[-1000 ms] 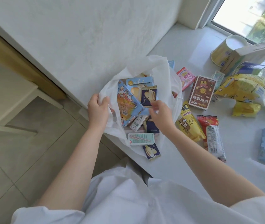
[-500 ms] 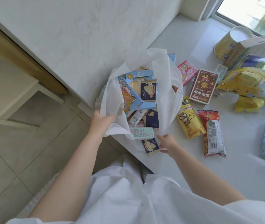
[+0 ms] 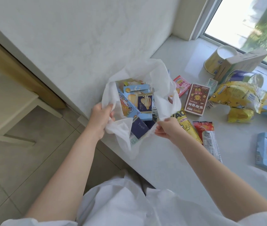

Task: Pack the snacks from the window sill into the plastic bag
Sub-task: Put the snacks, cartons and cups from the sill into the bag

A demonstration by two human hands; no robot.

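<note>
Both arms outstretched, left grip (image 3: 100, 118) and right grip (image 3: 167, 129) each curled tight, pinching

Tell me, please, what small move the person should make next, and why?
Probably let the right hand release the white plastic bag and reach for the yellow snack pouch right beside it. Both hands grip the bag's rim, its mouth gapes, the left hand can hold it, and that pouch lies nearest on the sill.

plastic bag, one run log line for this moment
left hand grips plastic bag rim | right hand pinches rim | bag open, holds snacks | red packet on sill
</note>
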